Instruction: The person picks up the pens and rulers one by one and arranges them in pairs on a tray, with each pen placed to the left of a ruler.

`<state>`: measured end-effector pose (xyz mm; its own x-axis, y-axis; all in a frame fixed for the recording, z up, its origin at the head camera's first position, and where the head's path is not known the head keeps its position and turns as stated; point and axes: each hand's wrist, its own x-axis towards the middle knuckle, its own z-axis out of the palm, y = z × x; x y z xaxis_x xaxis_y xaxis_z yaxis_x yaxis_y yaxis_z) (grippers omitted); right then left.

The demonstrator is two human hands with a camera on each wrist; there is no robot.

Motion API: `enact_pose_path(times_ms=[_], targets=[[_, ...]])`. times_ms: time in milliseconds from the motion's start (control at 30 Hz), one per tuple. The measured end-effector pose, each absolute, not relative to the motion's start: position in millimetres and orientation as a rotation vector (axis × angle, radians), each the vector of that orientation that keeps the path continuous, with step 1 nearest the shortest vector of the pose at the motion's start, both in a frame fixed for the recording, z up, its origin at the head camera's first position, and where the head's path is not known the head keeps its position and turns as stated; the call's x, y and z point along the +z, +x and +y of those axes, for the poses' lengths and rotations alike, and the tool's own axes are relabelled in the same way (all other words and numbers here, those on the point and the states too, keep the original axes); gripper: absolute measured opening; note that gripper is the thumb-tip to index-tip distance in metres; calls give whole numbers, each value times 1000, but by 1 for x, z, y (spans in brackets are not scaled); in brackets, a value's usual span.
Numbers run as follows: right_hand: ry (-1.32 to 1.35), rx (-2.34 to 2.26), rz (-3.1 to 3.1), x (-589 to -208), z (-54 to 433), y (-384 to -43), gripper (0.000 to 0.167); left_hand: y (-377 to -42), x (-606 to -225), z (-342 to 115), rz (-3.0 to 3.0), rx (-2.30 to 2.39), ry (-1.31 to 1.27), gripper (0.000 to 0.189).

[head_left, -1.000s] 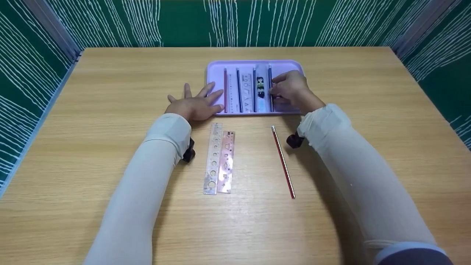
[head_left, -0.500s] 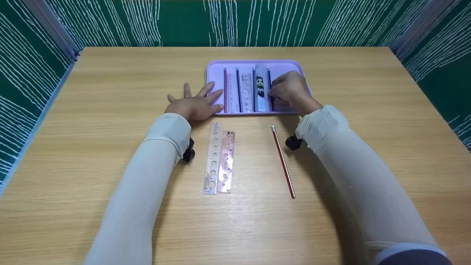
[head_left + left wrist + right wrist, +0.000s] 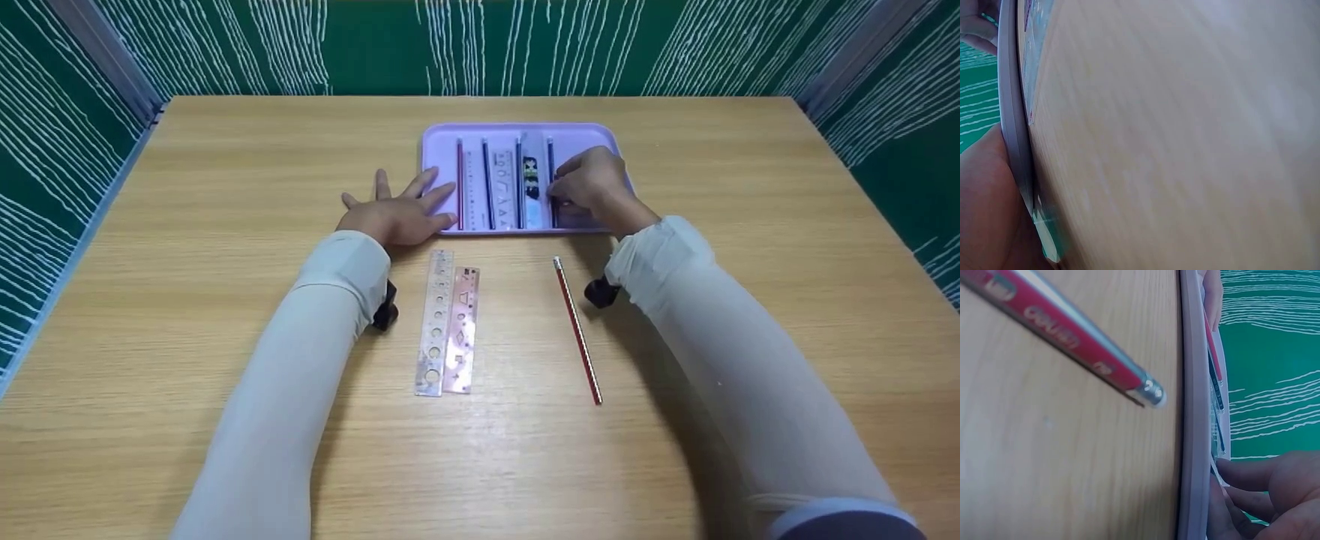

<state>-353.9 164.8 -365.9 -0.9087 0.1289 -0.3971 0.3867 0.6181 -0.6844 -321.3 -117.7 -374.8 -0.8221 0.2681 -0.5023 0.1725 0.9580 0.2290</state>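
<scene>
The lilac tray (image 3: pixel 581 135) lies at the back of the table. My left hand (image 3: pixel 395 220), fingers spread, rests at its left edge. My right hand (image 3: pixel 596 182) is over the tray's right part, thumb and fingers pinching a dark pencil (image 3: pixel 551 156). In the right wrist view, the fingertips of this hand (image 3: pixel 1292 489) meet at a thin item behind the rim; the item's lower part is hidden. Left of it in the tray stand a ruler with a dark cartoon print (image 3: pixel 531 180), a dark pencil (image 3: pixel 519 180), a clear stencil ruler (image 3: pixel 503 191), another dark pencil (image 3: pixel 488 184), a clear ruler (image 3: pixel 471 191) and a red pencil (image 3: pixel 460 176).
In front of the tray, a clear ruler with round holes (image 3: pixel 436 322) and a pink ruler (image 3: pixel 462 330) lie side by side on the wooden table (image 3: pixel 225 172). A red striped pencil (image 3: pixel 578 330) lies further right, its eraser end towards the tray. Green walls surround the table.
The dark pencil under my right hand has shifted slightly down in the tray and a little sideways. My right hand has moved only slightly; the left hand stays in place.
</scene>
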Motion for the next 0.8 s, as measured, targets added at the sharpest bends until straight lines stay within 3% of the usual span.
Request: enact_pose_path(times_ms=[267,600,800], targets=[[425,-1204,2520,-365,168,-351,42,-323,-376,-118,2544,248,296,66],[410,-1462,2326,-360,174,-343,65,-323,-376,-118,2543,268,281,67],[366,-1567,2262,-355,174,-331,65,-323,-374,-118,2532,279,281,67]])
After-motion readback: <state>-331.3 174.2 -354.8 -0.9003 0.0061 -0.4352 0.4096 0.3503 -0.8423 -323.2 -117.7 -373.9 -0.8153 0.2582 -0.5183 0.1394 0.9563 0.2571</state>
